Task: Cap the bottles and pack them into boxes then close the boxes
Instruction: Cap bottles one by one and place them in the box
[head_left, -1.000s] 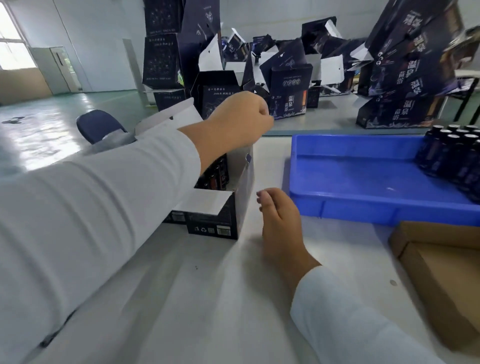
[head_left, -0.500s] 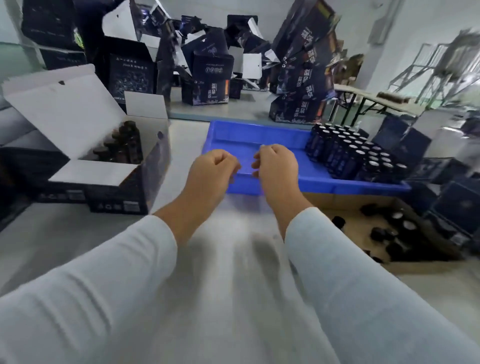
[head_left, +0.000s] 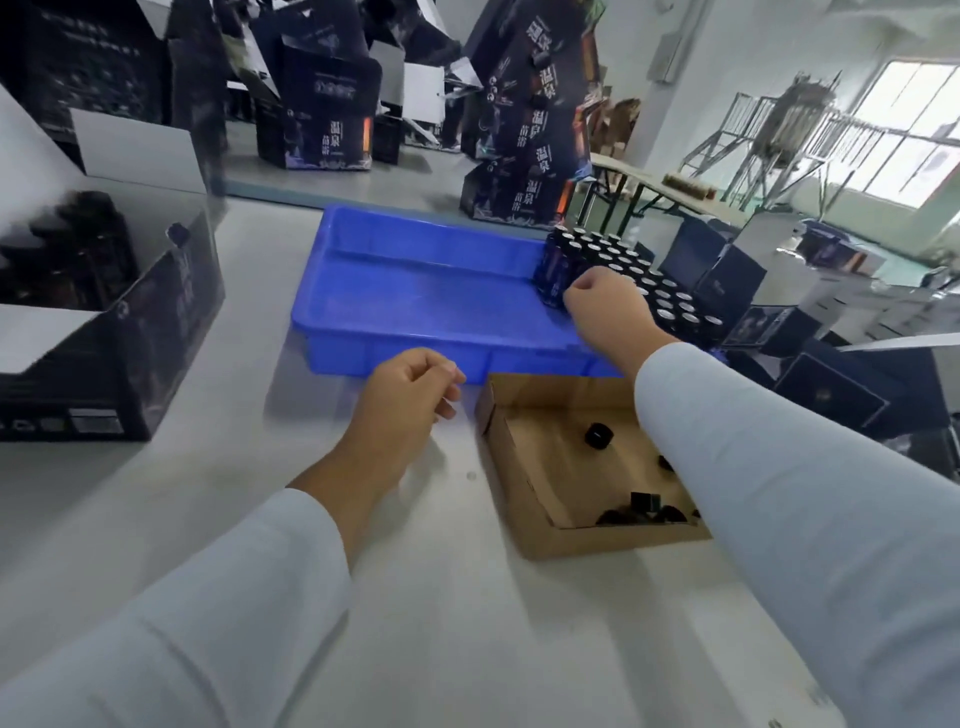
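Observation:
Several dark uncapped bottles (head_left: 615, 254) stand packed in the right end of a blue tray (head_left: 405, 358). My right hand (head_left: 608, 312) reaches over the tray's front rim, its curled fingers against the nearest bottle (head_left: 551, 275); the grip itself is hidden. My left hand (head_left: 405, 400) hovers over the table just in front of the tray, loosely curled and holding nothing. A shallow cardboard tray (head_left: 514, 467) under my right forearm holds a few black caps (head_left: 598, 435). At the left stands an open dark box (head_left: 130, 353) with bottles (head_left: 83, 244) inside, its lid up.
Stacks of dark printed boxes (head_left: 524, 156) stand behind the table. More dark boxes (head_left: 826, 384) lie to the right of the blue tray. Bare grey table surface (head_left: 441, 623) stretches in front of me.
The view swung right from the open box. My right hand moved from the tray's front rim to the bottles, and my left hand drew back toward the cardboard tray.

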